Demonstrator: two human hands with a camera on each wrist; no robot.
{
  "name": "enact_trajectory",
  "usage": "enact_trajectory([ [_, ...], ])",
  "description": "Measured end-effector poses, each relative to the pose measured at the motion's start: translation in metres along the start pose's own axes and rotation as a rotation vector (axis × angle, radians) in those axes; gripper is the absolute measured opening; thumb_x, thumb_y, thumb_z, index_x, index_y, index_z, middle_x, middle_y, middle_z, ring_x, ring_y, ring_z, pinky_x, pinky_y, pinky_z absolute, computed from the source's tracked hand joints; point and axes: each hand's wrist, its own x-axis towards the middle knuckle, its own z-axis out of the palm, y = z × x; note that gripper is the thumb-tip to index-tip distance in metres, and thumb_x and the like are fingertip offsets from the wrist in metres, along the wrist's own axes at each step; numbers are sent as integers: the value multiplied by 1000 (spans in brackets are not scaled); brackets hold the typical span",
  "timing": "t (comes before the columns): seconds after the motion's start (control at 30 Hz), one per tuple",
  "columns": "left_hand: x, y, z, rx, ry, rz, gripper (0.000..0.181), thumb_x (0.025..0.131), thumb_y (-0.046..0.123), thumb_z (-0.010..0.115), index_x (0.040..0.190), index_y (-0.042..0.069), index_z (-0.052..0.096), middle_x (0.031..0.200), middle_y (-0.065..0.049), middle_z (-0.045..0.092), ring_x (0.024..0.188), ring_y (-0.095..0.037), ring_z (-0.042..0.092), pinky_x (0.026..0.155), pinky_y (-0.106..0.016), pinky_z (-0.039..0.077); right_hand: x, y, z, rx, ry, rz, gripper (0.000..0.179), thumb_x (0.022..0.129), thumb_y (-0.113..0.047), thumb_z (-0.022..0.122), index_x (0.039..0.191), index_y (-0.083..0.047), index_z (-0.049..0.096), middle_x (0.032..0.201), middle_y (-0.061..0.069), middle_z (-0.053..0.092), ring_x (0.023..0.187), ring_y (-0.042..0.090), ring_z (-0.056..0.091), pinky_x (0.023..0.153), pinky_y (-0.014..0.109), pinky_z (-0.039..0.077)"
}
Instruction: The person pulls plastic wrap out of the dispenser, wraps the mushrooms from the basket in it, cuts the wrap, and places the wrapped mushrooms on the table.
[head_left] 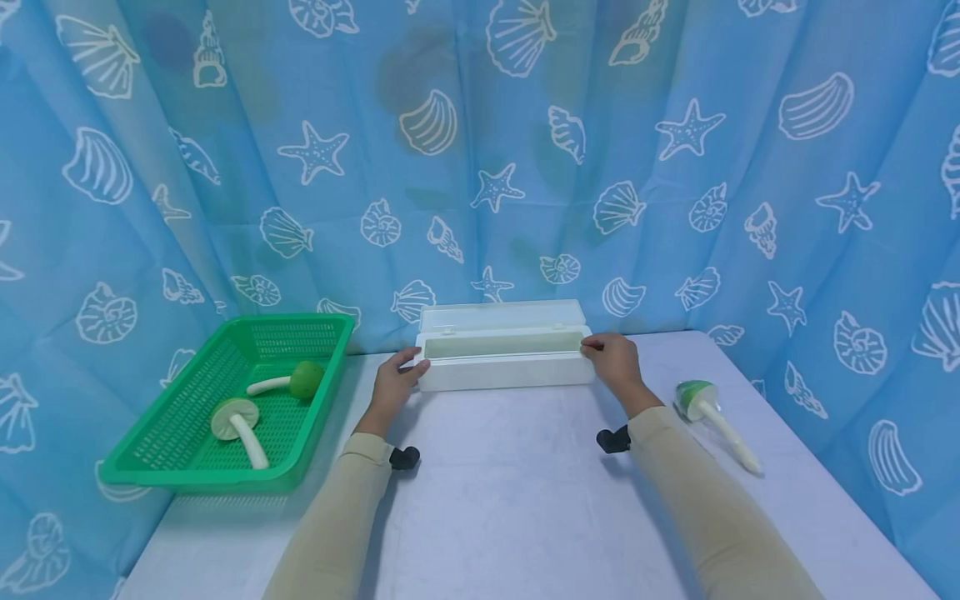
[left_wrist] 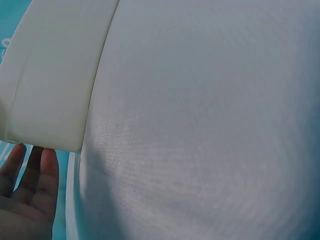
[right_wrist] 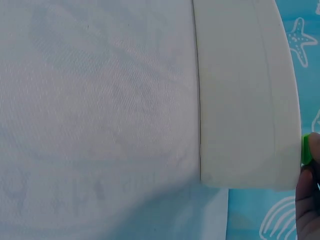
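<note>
A long white box (head_left: 506,375) stands at the back of the table, its lid (head_left: 502,315) tipped up behind it. It looks like a cling film dispenser. My left hand (head_left: 392,387) rests on its left end; in the left wrist view straight fingers (left_wrist: 47,170) touch the end wall. At the right end, my right hand (head_left: 617,367) has thumb and finger together by the top front edge. There it pinches a small green slider (right_wrist: 306,149), partly hidden by the fingers.
A green basket (head_left: 300,467) at the left holds two toy mushrooms with green caps and white stems (head_left: 303,381). Another toy mushroom (head_left: 708,408), shiny at the cap as if in clear film, lies right of my right forearm. A blue curtain (head_left: 480,150) hangs behind the table.
</note>
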Motion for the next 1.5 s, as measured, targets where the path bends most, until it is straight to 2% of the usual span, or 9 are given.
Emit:
enact_trajectory([
  [0.2,-1,0,-2,1,17,5,51,91,33,69,136,13,55,141,-7,50,121,-28,53,95,-40,48,-2,-16,16,-2,-35,-43,18,94,-9,64,109,-3,72,103,13,69,97,28,61,81,42,51],
  [0.4,1,-2,0,-19,7,5,52,90,33,70,136,12,56,141,-8,49,121,-29,53,94,-40,48,-9,-51,48,11,-139,-105,21,95,-10,63,115,-6,68,110,9,67,105,26,60,88,40,50],
  [0.5,1,-2,1,-33,11,3,52,89,33,71,135,12,56,140,-8,50,120,-28,54,94,-40,48,-11,-71,67,21,-172,-129,22,95,-9,63,117,-8,68,110,7,66,105,23,60,87,37,51],
  [0.63,1,-1,3,-46,22,9,52,89,32,71,135,12,57,138,-9,51,118,-28,55,94,-40,48,-15,-91,84,17,-143,-148,22,94,-4,62,114,-8,69,109,7,67,101,21,61,83,35,51],
  [0.8,1,-2,3,-26,38,3,52,89,35,71,135,14,57,137,-8,52,118,-27,56,93,-38,49,-24,-102,99,91,-97,-176,25,93,2,59,114,-7,68,114,7,64,103,21,63,82,34,53],
  [1.0,2,-3,1,-34,30,2,52,89,33,72,135,13,57,137,-9,53,117,-28,56,93,-40,49,-34,-121,118,73,-193,-265,32,93,0,61,124,-8,63,124,7,62,114,22,59,91,35,50],
  [1.17,3,-6,0,-52,23,31,52,89,31,72,134,10,58,134,-11,56,116,-29,58,91,-41,50,-40,-144,134,-5,-256,-301,36,94,-6,61,129,-11,60,129,6,60,122,22,54,99,37,45],
  [1.33,2,-7,-1,-77,27,87,52,88,29,74,132,5,60,132,-13,57,112,-31,60,87,-41,52,-45,-161,147,-43,-304,-369,40,94,-2,55,134,-8,55,135,7,56,129,23,48,105,37,39],
  [1.5,3,-8,-1,-75,31,105,53,87,30,74,132,6,60,134,-12,56,111,-30,60,86,-39,52,-46,-172,153,56,-328,-342,57,88,5,48,144,-6,43,144,8,47,127,23,50,103,37,40],
])
